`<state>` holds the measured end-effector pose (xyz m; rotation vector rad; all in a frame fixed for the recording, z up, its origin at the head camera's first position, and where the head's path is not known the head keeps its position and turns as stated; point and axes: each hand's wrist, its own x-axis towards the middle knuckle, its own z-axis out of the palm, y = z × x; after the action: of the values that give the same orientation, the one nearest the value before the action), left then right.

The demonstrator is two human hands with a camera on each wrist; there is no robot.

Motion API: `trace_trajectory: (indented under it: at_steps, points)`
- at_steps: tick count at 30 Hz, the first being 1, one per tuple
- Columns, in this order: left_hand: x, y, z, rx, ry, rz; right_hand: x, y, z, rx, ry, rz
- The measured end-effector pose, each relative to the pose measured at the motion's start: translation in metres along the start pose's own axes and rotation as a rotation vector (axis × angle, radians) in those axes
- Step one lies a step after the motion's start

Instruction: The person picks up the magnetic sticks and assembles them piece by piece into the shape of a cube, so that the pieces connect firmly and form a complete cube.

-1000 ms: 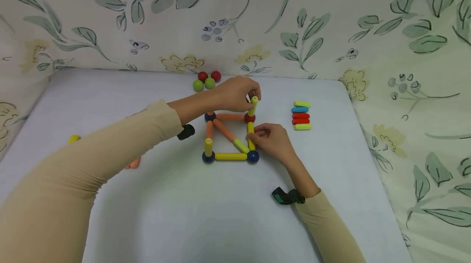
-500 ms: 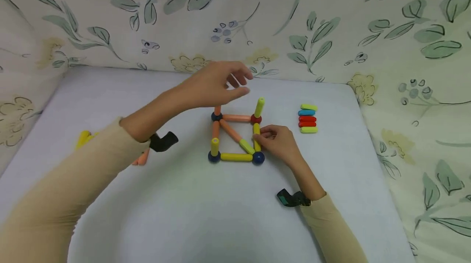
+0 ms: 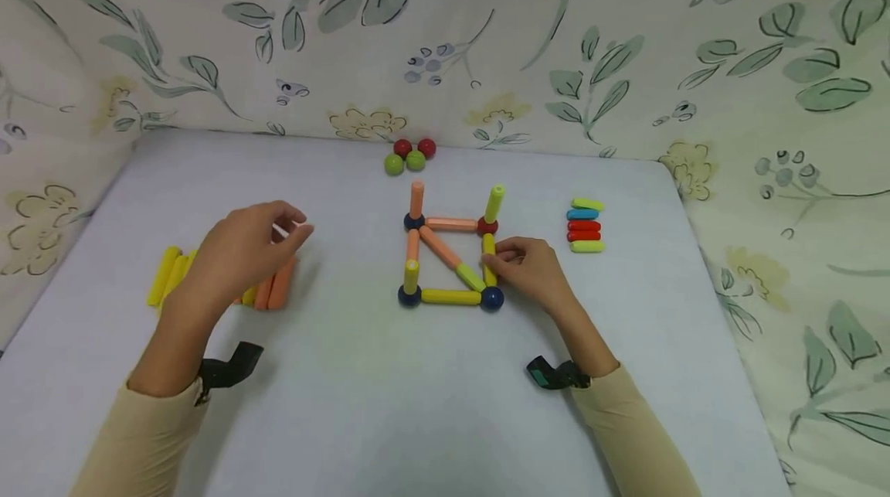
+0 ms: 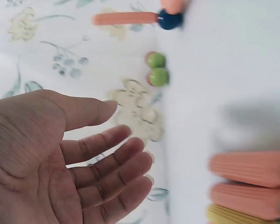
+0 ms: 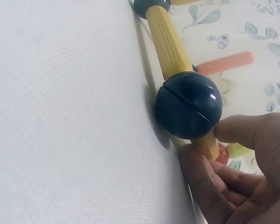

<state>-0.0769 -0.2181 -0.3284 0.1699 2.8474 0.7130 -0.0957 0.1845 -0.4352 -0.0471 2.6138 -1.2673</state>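
Note:
On the white table stands a square frame of magnetic rods and balls. My right hand (image 3: 531, 271) pinches its yellow right-side rod (image 5: 206, 145) between thumb and fingers, just behind the dark blue corner ball (image 5: 189, 105). The other corners, two dark blue balls and a red ball (image 3: 488, 226), each carry an upright rod: orange (image 3: 416, 200), lime (image 3: 494, 205) and yellow (image 3: 412, 277). A diagonal of an orange rod (image 3: 441, 248) and a short lime rod (image 3: 470, 277) crosses the frame. My left hand (image 3: 232, 257), empty with fingers spread, hovers over yellow rods (image 3: 164, 276) and orange rods (image 4: 249, 168), partly hiding them.
Two red balls (image 3: 426, 148) and two green balls (image 3: 415, 161) lie behind the frame near the table's back edge. Short rods in lime, blue (image 3: 582, 214) and red (image 3: 584, 236) are lined up to the right. A floral cloth (image 3: 348, 41) hangs behind the table.
My left hand has let go of the lime upright rod at the red ball and moved left and nearer, over the loose rods. The right hand keeps its hold on the yellow rod.

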Motion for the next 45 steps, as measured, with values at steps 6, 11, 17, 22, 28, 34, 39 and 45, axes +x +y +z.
trace_trajectory:
  at_steps: [6,11,17,22,28,34,39,45]
  points:
    - [-0.016,-0.031,0.030,0.021,0.028,-0.043,0.000,0.000,0.001,0.023,0.002,0.009]
    - [-0.031,-0.036,0.056,0.037,0.161,0.007,-0.003,-0.001,0.004,0.030,-0.012,0.018]
    - [-0.029,-0.033,0.072,0.089,0.256,0.045,-0.001,0.000,0.003,0.033,0.018,0.010]
    - [-0.025,-0.032,0.076,0.112,0.267,0.044,0.001,0.002,0.005,0.043,0.003,0.001]
    - [-0.019,-0.028,0.074,0.062,0.248,0.083,0.001,0.002,0.004,0.035,0.016,-0.014]
    - [-0.012,-0.012,0.059,-0.112,0.238,0.171,0.002,0.003,0.002,0.029,0.007,-0.007]
    - [-0.005,0.015,0.039,-0.214,0.276,0.248,0.003,0.003,0.003,0.033,0.010,0.006]
    - [0.005,0.059,0.020,-0.302,0.244,0.327,0.002,0.000,0.001,0.041,0.003,0.022]
